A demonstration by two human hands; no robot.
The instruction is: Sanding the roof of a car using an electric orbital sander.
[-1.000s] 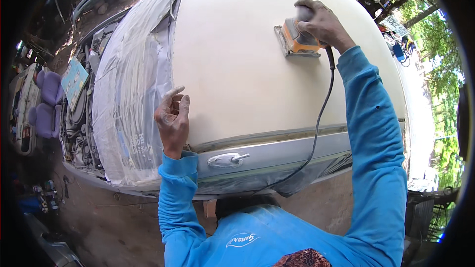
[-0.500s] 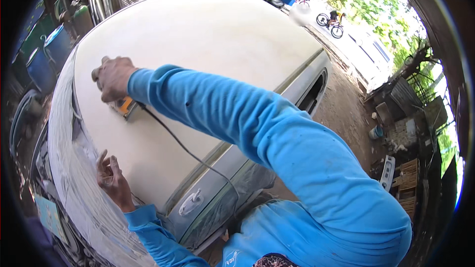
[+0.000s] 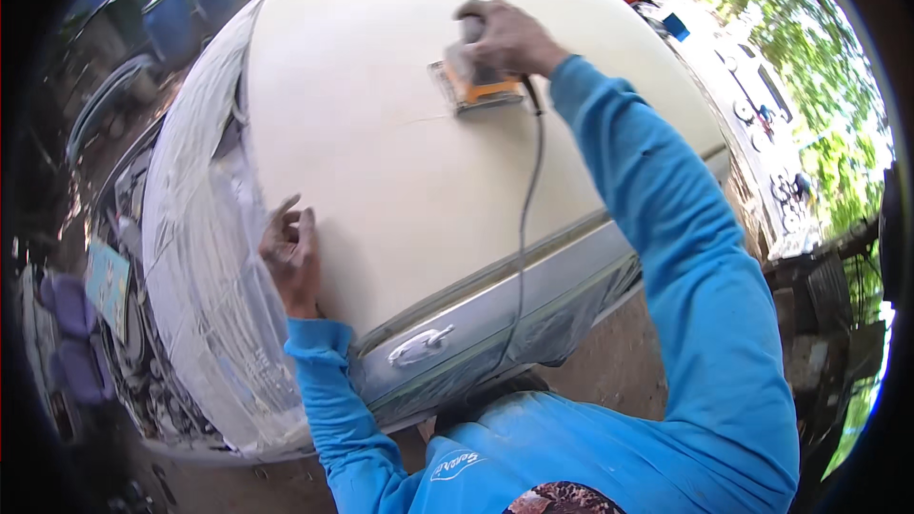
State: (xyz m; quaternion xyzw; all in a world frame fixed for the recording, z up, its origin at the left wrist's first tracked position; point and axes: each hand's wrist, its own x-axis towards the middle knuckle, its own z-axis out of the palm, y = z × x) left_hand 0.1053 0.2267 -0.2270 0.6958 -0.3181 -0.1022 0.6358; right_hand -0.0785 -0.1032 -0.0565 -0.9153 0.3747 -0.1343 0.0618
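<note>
My right hand (image 3: 499,38) grips an orange and grey power sander (image 3: 481,84) that sits on the cream car roof (image 3: 352,105); its dark cord runs down over the side rail. My left hand (image 3: 290,243) is at the lower left of the roof, beside the plastic-covered windshield (image 3: 190,257), its fingers loosely bent and apart with nothing in them. Whether its fingertips touch the roof I cannot tell. A pale, masked door handle (image 3: 419,345) shows on the car's side below.
The exposed engine bay (image 3: 157,371) lies at left, with a light blue board (image 3: 107,286) and purple seats (image 3: 71,333) beyond. Blue drums (image 3: 171,24) stand at upper left. A sunlit road (image 3: 752,133) with bikes and trees runs along the right. Bare ground shows below the car.
The sander swung left toward the windshield edge half a second ago and is now back near the roof's middle, still in my right hand. The view has swung with it.
</note>
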